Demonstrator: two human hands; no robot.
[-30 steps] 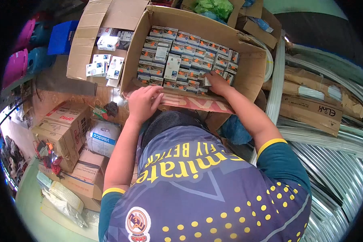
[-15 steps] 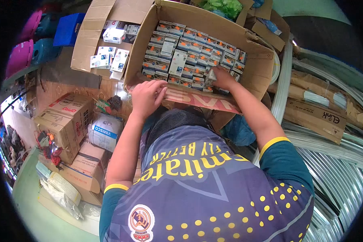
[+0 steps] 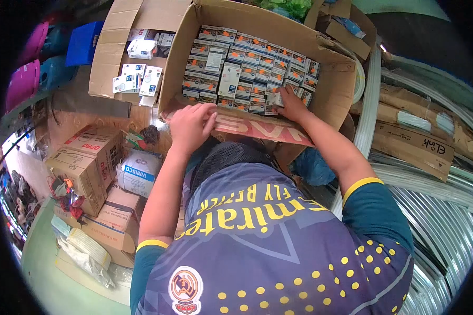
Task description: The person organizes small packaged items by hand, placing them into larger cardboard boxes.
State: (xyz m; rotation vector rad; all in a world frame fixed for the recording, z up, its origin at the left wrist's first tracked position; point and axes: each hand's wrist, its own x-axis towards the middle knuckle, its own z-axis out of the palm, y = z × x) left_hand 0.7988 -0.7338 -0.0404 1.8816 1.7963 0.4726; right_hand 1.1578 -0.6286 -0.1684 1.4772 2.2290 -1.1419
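A large open carton (image 3: pixel 335 86) holds rows of small printed boxes (image 3: pixel 248 72) with orange stickers. Two paler boxes lie on top of the rows, the longer white box (image 3: pixel 229 80) near the middle. My right hand (image 3: pixel 293 105) is inside the carton at its near right corner, with fingers closed around a small box (image 3: pixel 274 100); its fingers partly cover the boxes beside it. At the near left corner, my left hand (image 3: pixel 192 124) grips the edge of the carton's front flap (image 3: pixel 263 127), which has red lettering.
Loose white boxes (image 3: pixel 151 80) lie on a cardboard flap at the left. Stacked cartons (image 3: pixel 84 157) and a white Vimisco sack (image 3: pixel 140 170) stand at lower left. Metal profiles (image 3: pixel 431 220) and a long ELink carton (image 3: pixel 412 149) lie along the right. A blue bin (image 3: pixel 85 43) stands upper left.
The small box in my right hand has turned from a tilt to a more level position, lower among the rows. My left hand stays on the flap. The view has shifted slightly.
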